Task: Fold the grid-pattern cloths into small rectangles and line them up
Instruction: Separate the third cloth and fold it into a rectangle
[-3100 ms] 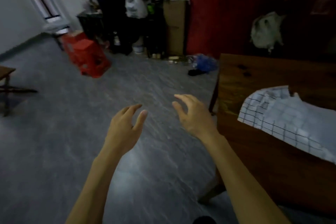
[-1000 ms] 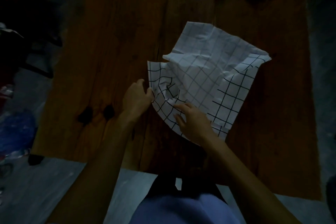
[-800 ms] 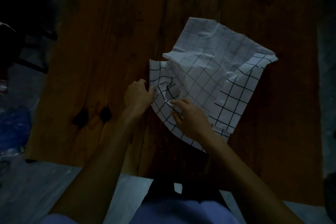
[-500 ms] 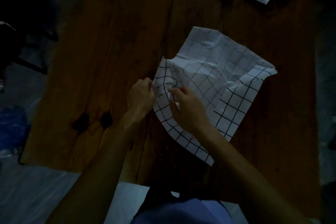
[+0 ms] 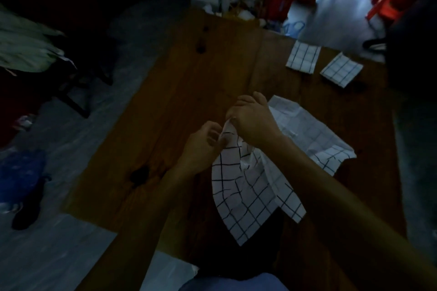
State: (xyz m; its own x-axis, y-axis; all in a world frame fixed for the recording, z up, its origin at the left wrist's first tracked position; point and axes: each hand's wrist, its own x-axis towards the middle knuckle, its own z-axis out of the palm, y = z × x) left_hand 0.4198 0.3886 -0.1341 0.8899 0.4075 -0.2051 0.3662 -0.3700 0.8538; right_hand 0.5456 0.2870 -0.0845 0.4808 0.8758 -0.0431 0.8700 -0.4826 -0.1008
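grid-pattern cloth (image 5: 248, 186) | both hands — left hand (image 5: 203, 146), right hand (image 5: 253, 120) — fingers pinching one bunched corner | risk: rumpled layers fold crooked unless spread flat on table (image 5: 189, 92)

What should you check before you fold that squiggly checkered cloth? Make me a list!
1. Left hand holds the unfolded cloth at its top edge: ok.
2. Right hand grips the same edge next to it: ok.
3. Cloth is flat and smooth: not ok; it is crumpled, partly lifted, with a corner hanging past the near edge of the table.
4. Bare table to lay it out on: ok, open wood lies to the left.
5. Folded cloths already lined up: ok; one folded cloth and a second folded cloth lie side by side at the far end.
6. Corners matched up: cannot tell, the hands hide them.
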